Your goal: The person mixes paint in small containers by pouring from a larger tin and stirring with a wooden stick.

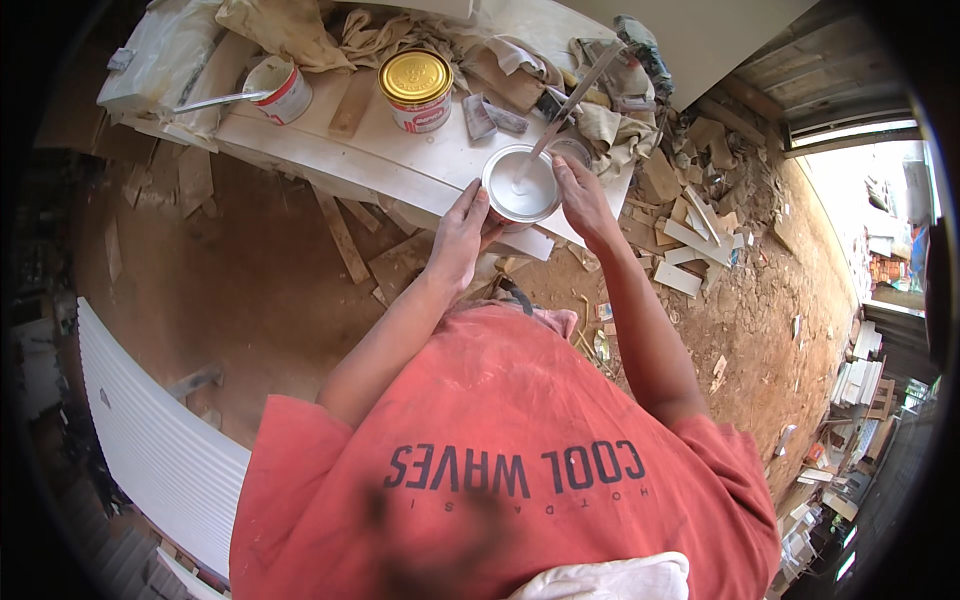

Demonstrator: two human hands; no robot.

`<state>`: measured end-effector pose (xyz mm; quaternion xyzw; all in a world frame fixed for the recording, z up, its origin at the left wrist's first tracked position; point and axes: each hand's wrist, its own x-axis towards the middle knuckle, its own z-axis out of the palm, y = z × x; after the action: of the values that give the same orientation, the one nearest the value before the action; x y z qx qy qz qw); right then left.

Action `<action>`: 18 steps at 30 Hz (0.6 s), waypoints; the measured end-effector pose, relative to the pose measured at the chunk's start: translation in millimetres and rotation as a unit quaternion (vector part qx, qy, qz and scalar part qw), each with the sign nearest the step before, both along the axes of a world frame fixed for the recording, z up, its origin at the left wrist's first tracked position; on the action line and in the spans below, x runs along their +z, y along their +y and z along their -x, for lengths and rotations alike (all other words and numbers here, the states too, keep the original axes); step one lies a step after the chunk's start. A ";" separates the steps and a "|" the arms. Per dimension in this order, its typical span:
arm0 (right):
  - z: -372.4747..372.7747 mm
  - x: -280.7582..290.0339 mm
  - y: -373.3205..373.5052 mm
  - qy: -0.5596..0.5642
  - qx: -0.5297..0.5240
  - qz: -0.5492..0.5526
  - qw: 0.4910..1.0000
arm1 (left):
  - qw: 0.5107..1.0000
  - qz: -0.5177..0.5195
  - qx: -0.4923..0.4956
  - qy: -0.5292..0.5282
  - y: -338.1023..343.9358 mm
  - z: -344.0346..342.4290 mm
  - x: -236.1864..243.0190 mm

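Note:
An open paint can [497, 208] of white paint is at the near edge of the white work surface, between my hands. My left hand [460, 238] is closed round its left side, fingers reaching beneath it. Along the right side my right hand [586, 200] grips the can, thumb up by the rim; its other fingers are mostly hidden. A long, paint-smeared stirring stick [572, 103] stands tilted in the paint, leaning away to the upper right past my right thumb. Behind the can lies a round lid or tin [571, 152], partly covered by my right hand.
A closed can with a gold lid [416, 78] and an open tin [281, 92] with a flat tool across it stand on the white work surface [290, 140]. Rags [610, 130] and sanding blocks [492, 117] lie nearby. Wood scraps [690, 240] cover the ground at right; a white ribbed panel [150, 400] is at left.

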<state>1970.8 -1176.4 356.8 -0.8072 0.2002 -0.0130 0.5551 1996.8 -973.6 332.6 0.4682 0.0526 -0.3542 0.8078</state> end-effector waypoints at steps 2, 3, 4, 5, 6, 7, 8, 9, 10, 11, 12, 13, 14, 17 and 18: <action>-6.0 1.5 -3.1 0.004 0.008 0.011 1.000 | 1.000 0.004 0.000 -0.010 -4.7 -4.7 -7.6; -9.0 2.8 -6.1 0.006 0.011 0.018 1.000 | 1.000 0.007 -0.002 -0.015 -8.4 -8.0 -9.5; -13.1 1.5 -10.2 -0.001 0.002 0.006 1.000 | 1.000 -0.003 -0.003 -0.021 -11.9 -11.9 -11.3; -17.4 -1.9 -15.0 -0.007 -0.008 -0.007 1.000 | 1.000 -0.014 -0.005 -0.028 -15.7 -16.3 -13.1; -19.5 0.5 -15.4 -0.012 -0.017 -0.019 1.000 | 0.999 -0.024 -0.007 -0.033 -19.1 -19.8 -13.8; -20.3 3.0 -16.0 -0.014 -0.020 0.004 1.000 | 0.999 -0.024 -0.012 -0.032 -21.4 -22.9 -14.4; -21.3 5.8 -16.1 -0.013 -0.021 0.005 1.000 | 0.999 -0.024 -0.018 -0.031 -23.0 -25.9 -14.9; -22.5 10.2 -16.6 -0.012 -0.023 0.008 1.000 | 0.999 -0.022 -0.023 -0.031 -25.7 -28.6 -14.7; -23.6 12.3 -18.1 -0.011 -0.025 0.010 1.000 | 0.999 -0.022 -0.022 -0.030 -29.3 -31.1 -15.3; -25.8 12.4 -20.7 -0.009 -0.025 0.012 1.000 | 0.999 -0.022 -0.019 -0.029 -32.6 -33.3 -16.5; -27.5 10.6 -24.2 -0.005 -0.028 0.005 1.000 | 0.999 -0.022 -0.018 -0.029 -35.3 -33.8 -18.1; -29.1 8.0 -26.8 -0.002 -0.029 -0.004 1.000 | 0.999 -0.026 -0.024 -0.030 -35.5 -33.7 -19.5; -29.5 5.9 -28.6 0.001 -0.031 -0.012 0.999 | 0.999 -0.030 -0.029 -0.031 -34.0 -34.3 -20.6; -29.2 4.2 -31.6 -0.005 -0.031 0.025 0.999 | 0.997 -0.069 -0.042 -0.020 -33.4 -32.5 -8.8; -32.0 6.7 -32.5 -0.015 -0.025 0.059 0.998 | 0.995 -0.088 -0.045 -0.016 -31.2 -30.5 -2.3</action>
<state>2002.8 -1208.9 363.5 -0.8330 0.2106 -0.0511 0.5091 2027.3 -1004.8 330.3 0.5449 0.0499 -0.3765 0.7476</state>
